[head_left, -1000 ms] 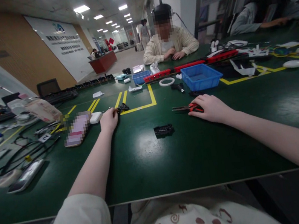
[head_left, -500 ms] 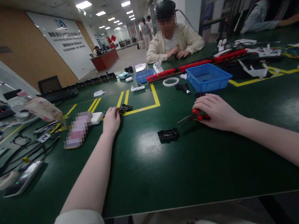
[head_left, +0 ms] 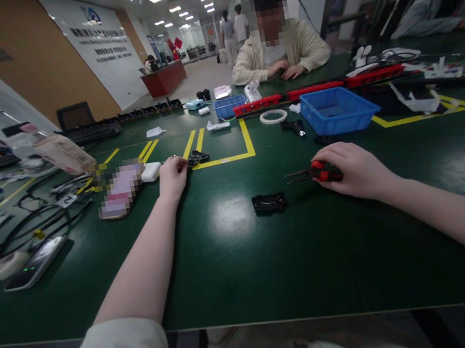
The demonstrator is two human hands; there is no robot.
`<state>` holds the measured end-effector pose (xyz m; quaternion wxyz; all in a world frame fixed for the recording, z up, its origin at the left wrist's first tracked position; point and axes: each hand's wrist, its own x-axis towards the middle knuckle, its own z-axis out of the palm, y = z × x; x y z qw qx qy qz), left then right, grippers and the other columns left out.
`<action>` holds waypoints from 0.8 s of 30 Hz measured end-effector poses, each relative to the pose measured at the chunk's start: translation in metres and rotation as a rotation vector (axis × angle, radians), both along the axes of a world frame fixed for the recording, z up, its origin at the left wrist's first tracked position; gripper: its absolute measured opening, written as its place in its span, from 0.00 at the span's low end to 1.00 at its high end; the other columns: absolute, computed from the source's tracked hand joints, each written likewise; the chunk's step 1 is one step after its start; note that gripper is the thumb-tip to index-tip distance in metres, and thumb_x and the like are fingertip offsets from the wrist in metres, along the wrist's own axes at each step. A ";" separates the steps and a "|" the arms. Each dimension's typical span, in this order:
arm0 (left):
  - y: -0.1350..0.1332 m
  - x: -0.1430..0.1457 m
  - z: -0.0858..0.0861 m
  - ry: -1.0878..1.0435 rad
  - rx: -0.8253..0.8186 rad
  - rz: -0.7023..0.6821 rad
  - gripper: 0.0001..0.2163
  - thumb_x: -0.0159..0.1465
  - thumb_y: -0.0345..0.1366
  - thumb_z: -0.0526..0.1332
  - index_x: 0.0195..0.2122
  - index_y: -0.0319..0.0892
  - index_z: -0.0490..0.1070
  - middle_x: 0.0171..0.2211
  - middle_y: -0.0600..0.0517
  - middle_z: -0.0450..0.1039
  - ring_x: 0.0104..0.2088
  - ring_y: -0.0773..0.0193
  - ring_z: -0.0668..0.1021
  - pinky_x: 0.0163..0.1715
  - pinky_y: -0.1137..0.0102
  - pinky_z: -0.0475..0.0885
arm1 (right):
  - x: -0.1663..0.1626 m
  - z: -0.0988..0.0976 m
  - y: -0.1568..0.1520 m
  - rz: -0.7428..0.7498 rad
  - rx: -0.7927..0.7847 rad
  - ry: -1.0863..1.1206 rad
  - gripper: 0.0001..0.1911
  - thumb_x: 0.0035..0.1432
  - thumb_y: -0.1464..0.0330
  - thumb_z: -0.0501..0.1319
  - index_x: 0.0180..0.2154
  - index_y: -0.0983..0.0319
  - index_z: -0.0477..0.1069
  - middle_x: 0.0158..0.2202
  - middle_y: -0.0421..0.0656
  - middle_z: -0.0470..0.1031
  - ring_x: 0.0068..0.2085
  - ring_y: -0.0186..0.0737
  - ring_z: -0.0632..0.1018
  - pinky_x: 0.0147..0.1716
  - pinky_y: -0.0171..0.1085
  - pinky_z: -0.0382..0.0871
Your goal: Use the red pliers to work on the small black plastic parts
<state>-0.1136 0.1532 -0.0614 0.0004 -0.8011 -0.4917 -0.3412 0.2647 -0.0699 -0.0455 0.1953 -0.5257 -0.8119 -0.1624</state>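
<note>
My left hand (head_left: 174,178) rests at the yellow-taped area, its fingers bent and pressed together at the edge of a small pile of black parts (head_left: 199,157). Whatever lies between those fingertips is hidden. My right hand (head_left: 354,168) is wrapped round the red and black handles of needle-nose pliers (head_left: 321,171). The jaws point left and stand slightly apart, with nothing between them. Left of the jaw tips, a black plastic piece (head_left: 269,203) lies by itself on the green table (head_left: 231,275), touched by neither hand.
A blue bin (head_left: 340,111) stands beyond my right hand, near a white ring (head_left: 273,116) and a dark tool (head_left: 294,128). Left of my left hand are a white case (head_left: 151,172), a phone (head_left: 123,189) and cables (head_left: 19,233). Across the table sits a person (head_left: 281,53).
The view has shifted a little, so the table things sit slightly further right and higher. Both hands keep nearly the same places and grips.
</note>
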 end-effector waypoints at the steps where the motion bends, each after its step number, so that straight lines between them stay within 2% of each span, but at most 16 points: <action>1: -0.001 0.000 0.000 0.004 0.000 0.002 0.07 0.57 0.28 0.57 0.34 0.39 0.73 0.35 0.47 0.73 0.36 0.59 0.75 0.39 0.68 0.71 | 0.000 0.000 0.000 -0.001 -0.003 0.000 0.16 0.53 0.64 0.60 0.44 0.61 0.66 0.43 0.50 0.72 0.46 0.51 0.73 0.45 0.49 0.68; 15: -0.004 0.000 0.002 0.017 -0.039 -0.004 0.08 0.58 0.31 0.57 0.36 0.41 0.74 0.38 0.48 0.74 0.36 0.60 0.76 0.39 0.68 0.72 | -0.004 0.003 -0.002 0.014 -0.078 0.020 0.16 0.51 0.64 0.57 0.44 0.60 0.68 0.42 0.49 0.74 0.45 0.51 0.74 0.44 0.49 0.68; 20: -0.001 -0.002 -0.001 -0.007 -0.047 -0.025 0.08 0.58 0.31 0.57 0.37 0.40 0.74 0.38 0.47 0.74 0.36 0.60 0.76 0.39 0.68 0.72 | 0.000 0.003 0.001 -0.043 -0.176 0.078 0.20 0.54 0.54 0.58 0.44 0.60 0.69 0.40 0.48 0.75 0.41 0.49 0.75 0.37 0.45 0.69; 24: 0.003 -0.003 -0.003 -0.023 -0.048 -0.031 0.09 0.58 0.31 0.56 0.38 0.40 0.75 0.37 0.48 0.76 0.36 0.59 0.76 0.40 0.67 0.72 | 0.010 0.003 0.003 0.000 -0.212 0.057 0.25 0.53 0.48 0.59 0.42 0.61 0.70 0.41 0.48 0.75 0.40 0.46 0.75 0.37 0.43 0.70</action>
